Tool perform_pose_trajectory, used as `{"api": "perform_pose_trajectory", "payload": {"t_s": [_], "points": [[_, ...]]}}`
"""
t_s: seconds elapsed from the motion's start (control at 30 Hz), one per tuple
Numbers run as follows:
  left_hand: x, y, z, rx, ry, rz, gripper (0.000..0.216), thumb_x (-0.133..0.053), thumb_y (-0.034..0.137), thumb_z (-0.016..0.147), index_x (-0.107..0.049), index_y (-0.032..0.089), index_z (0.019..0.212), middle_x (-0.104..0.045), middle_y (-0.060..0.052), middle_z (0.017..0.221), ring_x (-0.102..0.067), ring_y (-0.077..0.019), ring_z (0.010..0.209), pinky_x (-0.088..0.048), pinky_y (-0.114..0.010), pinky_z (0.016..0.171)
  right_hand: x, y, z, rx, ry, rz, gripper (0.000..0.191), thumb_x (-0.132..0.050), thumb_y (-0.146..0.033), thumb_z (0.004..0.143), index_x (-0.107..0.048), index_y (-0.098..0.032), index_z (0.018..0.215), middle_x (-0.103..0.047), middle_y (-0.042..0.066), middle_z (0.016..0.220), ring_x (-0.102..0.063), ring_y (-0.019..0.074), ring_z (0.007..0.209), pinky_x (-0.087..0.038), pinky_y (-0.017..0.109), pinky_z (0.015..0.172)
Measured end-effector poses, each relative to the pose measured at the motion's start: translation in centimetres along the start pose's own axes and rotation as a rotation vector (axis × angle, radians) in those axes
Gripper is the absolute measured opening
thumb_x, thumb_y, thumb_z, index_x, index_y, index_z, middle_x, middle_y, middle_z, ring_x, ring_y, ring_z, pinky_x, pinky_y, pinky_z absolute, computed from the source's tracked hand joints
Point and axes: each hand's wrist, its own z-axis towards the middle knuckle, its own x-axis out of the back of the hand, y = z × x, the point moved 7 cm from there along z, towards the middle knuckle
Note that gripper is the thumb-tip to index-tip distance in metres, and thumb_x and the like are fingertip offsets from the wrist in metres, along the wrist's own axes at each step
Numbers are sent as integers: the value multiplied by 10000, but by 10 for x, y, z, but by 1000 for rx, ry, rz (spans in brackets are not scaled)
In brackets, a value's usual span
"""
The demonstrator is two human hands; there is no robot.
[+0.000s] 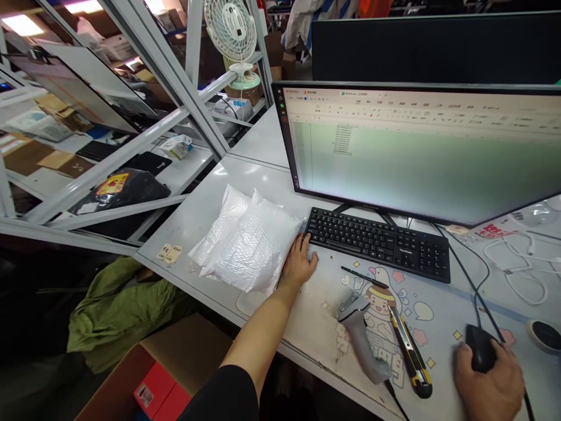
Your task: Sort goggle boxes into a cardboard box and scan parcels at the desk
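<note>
My left hand (300,261) rests with its fingers apart between two white bubble mailers (254,242) and the left end of a black keyboard (350,235). Its fingertips reach the keyboard's lower left corner, and it holds nothing. At the right, my right hand (493,380) is wrapped over a black computer mouse (481,349) on the printed desk mat (315,316). Between my hands lie a grey barcode scanner (362,339), a yellow and black utility knife (409,351) and a thin black pen (363,276).
Behind the keyboard stands a monitor (407,152) showing a spreadsheet. White cables (526,269) lie at the right. Metal frame bars (170,76) rise at the left, with a small fan (232,29) behind. An open cardboard box (193,345) sits below the desk's front edge.
</note>
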Motion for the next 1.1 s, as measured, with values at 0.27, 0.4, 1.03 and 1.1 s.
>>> {"api": "perform_pose_trajectory", "payload": {"t_s": [0.27,0.4,1.03,1.1], "points": [[2,1,-1,8,-10,1,694,-614,282,994,-428,138,1646,-455,-201,1692,-443,-370,1570,-373,-562,1314,1,0,0,41,42,-88,759,-639,-476,909,-629,12,1490,-607,304,1494,-609,526,1341,-494,626,1100],[1,0,-1,7,-10,-6,695,-612,291,996,-423,147,1650,-451,-197,1696,-451,-371,1563,-385,-567,1304,0,0,-1,69,52,-83,747,-670,-431,896,-621,8,1498,-614,311,1471,-614,531,1325,-505,637,1071],[-2,-3,0,2,-7,-22,702,-608,297,994,-408,179,1656,-434,-182,1709,-431,-372,1575,-374,-577,1307,0,0,1,27,9,-71,782,-637,-510,884,-616,11,1467,-635,315,1421,-634,491,1266,-485,597,1066],[-3,-4,0,-1,-7,-28,705,-608,299,995,-403,184,1659,-434,-178,1710,-430,-371,1574,-374,-578,1306,1,1,1,19,16,-54,784,-650,-507,876,-617,19,1457,-641,315,1405,-633,490,1263,-479,601,1078]]}}
